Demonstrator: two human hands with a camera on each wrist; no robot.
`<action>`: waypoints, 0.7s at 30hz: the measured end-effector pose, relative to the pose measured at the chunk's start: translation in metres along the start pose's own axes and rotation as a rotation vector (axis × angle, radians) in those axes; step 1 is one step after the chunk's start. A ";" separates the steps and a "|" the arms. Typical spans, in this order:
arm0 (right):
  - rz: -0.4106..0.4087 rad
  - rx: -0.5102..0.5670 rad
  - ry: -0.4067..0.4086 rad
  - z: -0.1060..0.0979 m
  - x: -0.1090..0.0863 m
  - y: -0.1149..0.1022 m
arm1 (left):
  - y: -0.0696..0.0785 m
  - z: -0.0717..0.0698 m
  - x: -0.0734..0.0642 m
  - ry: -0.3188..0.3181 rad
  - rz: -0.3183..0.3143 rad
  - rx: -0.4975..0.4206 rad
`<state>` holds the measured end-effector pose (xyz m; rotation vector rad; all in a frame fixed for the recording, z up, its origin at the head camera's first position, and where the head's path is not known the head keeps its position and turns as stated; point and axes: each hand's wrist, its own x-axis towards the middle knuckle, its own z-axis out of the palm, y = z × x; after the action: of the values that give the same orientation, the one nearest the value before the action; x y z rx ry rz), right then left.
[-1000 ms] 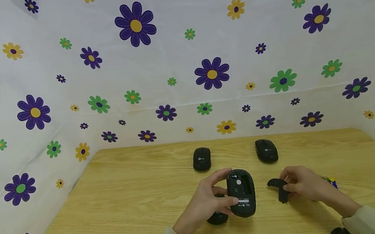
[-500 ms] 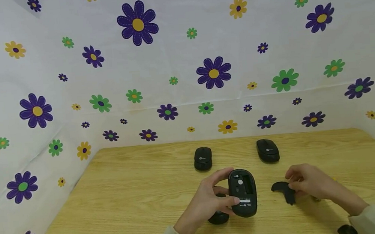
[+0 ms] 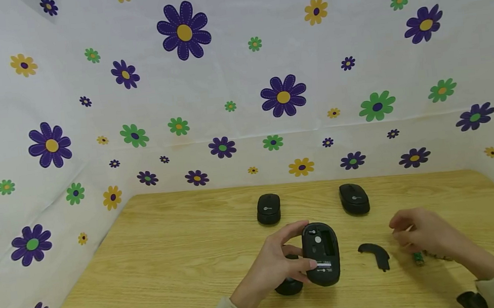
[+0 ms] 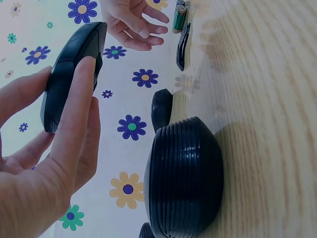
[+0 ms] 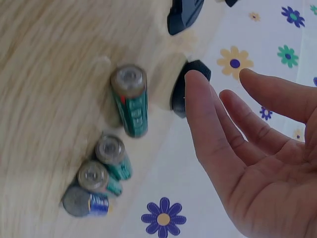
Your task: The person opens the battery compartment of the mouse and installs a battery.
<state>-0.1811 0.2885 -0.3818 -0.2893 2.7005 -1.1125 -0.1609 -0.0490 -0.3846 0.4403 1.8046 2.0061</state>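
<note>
My left hand (image 3: pixel 275 263) grips a black computer mouse (image 3: pixel 321 253) by its sides, its underside tilted toward the head view. An uncovered battery slot shows there, with a label below it. Off to the right, my right hand (image 3: pixel 429 233) hovers with fingers and thumb apart, holding nothing. Below it a green battery (image 5: pixel 131 101) lies on the table, beside several other batteries (image 5: pixel 93 178). The black battery cover (image 3: pixel 377 254) rests on the wood between the two hands. Behind my left hand, another black mouse (image 3: pixel 289 287) is partly hidden.
Two more black mice stand toward the back of the wooden table (image 3: pixel 184 239), one at the left (image 3: pixel 268 209) and one at the right (image 3: pixel 354 199). Near my right sleeve lies a dark object (image 3: pixel 472 301), cut off by the frame. A flowered cloth (image 3: pixel 221 77) hangs behind.
My right hand has set the battery cover down, let go and moved right, over the batteries. My left hand keeps the mouse nearly still.
</note>
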 end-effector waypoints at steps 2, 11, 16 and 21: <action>0.002 0.002 -0.002 -0.004 -0.001 0.002 | 0.000 0.000 0.000 0.000 0.001 -0.001; 0.040 0.011 0.014 -0.019 -0.007 0.010 | -0.001 0.000 0.001 0.001 -0.003 0.000; 0.043 0.012 0.014 -0.024 -0.011 0.015 | 0.000 0.000 0.001 0.002 0.000 0.005; 0.069 0.039 0.002 -0.029 -0.016 0.023 | 0.000 0.000 0.000 0.003 -0.002 0.010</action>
<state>-0.1761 0.3279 -0.3759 -0.1881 2.6653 -1.1445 -0.1611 -0.0490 -0.3843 0.4384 1.8163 1.9983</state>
